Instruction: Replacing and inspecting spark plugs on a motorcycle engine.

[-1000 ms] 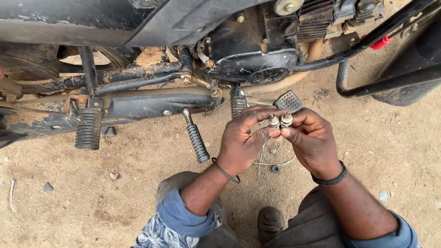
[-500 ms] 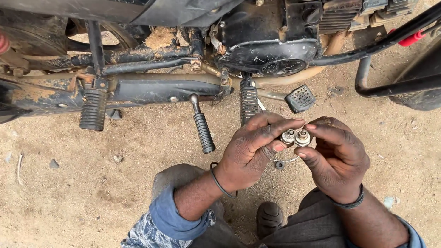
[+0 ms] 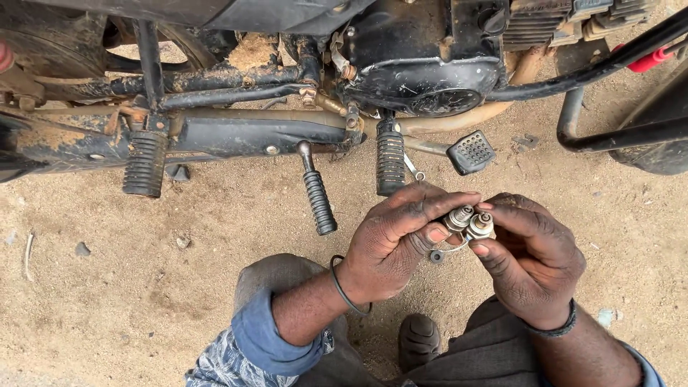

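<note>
Squatting on sandy ground [image 3: 143, 287] beside a mud-caked motorcycle [image 3: 401, 64], hands raised together just below the engine case.

Left hand [image 3: 390, 247]: fingers closed, thumb and forefinger pinching 1 small spark plug [image 3: 459, 216], grey metal with a pale body, tip pointing up and to the right. Thin black band around that wrist.

Right hand [image 3: 534, 258]: fingers curled shut, thumb and forefinger gripping a 2nd spark plug [image 3: 480, 226], held side by side with the 1st, the 2 touching or very nearly so. Dark band on this wrist too.

Both plugs up in the air between the hands, in front of the knees, above a small black washer [image 3: 436, 256] and a loop of thin wire [image 3: 451, 249] seen just under the fingers; cannot tell whether lying on the sand or hanging.

Just above the left hand, a ribbed black footpeg [image 3: 390, 161]; to its left a ribbed kick lever [image 3: 317, 197]; to its right a studded brake pedal [image 3: 471, 151]. Farther left, a 2nd ribbed footpeg [image 3: 145, 163]. Black shoe [image 3: 419, 340] between the knees.
</note>
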